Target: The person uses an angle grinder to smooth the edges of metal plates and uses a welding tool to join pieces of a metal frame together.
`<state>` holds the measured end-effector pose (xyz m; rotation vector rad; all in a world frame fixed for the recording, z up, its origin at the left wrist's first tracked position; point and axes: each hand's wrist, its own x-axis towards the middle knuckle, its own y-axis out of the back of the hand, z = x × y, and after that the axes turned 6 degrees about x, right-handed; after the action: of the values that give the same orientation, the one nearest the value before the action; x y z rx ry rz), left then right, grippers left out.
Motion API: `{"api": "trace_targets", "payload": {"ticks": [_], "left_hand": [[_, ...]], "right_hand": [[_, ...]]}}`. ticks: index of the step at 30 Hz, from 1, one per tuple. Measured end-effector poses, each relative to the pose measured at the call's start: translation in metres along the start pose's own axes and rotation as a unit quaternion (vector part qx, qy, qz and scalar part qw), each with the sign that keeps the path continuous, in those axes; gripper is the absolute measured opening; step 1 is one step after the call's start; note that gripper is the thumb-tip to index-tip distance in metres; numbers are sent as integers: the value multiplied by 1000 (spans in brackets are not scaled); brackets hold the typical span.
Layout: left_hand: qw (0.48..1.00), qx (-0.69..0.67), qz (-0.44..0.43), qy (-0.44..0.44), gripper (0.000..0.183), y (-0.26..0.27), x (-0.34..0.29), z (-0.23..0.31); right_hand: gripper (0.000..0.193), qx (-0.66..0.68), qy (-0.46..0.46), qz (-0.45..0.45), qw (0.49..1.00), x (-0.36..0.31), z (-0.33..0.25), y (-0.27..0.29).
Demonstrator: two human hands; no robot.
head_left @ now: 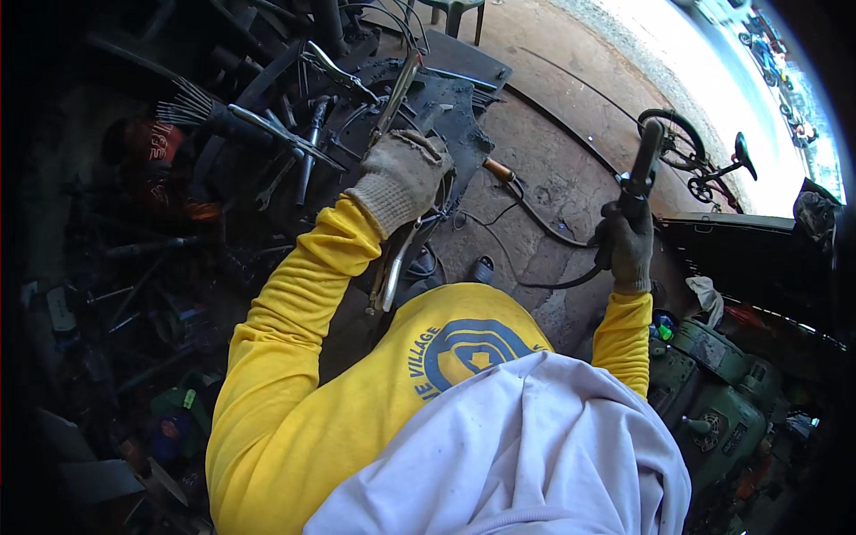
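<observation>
My left hand (406, 176), in a grey work glove, is closed at the edge of a dark, cluttered metal worktable (459, 111). Its fingers curl downward, so what they grip is hidden. Just beyond the knuckles a long metal clamp handle (398, 94) sticks up. Silver locking pliers (392, 272) hang below the wrist. Out to the right, my right hand (626, 241), in a dark glove, is wrapped round a dark welding electrode holder (644, 160) raised upright. A black cable (571, 281) runs by the base of that hand. A copper-coloured cable end (499, 169) lies by the table's edge.
Pliers (339, 71), a wrench (267, 189) and several rods crowd the table's left part. A person in a dark red top (156, 147) is at the left. A green machine (722, 383) stands lower right, a bicycle (695, 160) farther off. Cables cross the floor.
</observation>
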<state>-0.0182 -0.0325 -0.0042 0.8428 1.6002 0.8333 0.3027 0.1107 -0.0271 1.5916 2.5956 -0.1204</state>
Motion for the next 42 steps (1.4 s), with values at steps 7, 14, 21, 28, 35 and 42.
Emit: {"api": "trace_targets", "payload": {"ticks": [7, 14, 21, 28, 35, 42], "left_hand": [[1000, 3, 17, 15, 48, 7, -8, 5], [999, 11, 7, 34, 50, 4, -4, 7], [999, 3, 26, 33, 50, 0, -6, 7], [999, 0, 19, 35, 50, 4, -6, 8], [999, -2, 24, 30, 49, 2, -6, 6], [999, -12, -10, 38, 50, 7, -4, 6]], "right_hand": [[42, -68, -13, -110, 992, 51, -19, -39], [43, -152, -20, -169, 974, 74, -34, -78], [46, -252, 18, -200, 947, 84, -42, -88], [48, -242, 31, -192, 950, 85, -44, -77], [50, -244, 14, -184, 952, 82, -49, -80], [49, -245, -11, -198, 949, 83, -53, -82]]}}
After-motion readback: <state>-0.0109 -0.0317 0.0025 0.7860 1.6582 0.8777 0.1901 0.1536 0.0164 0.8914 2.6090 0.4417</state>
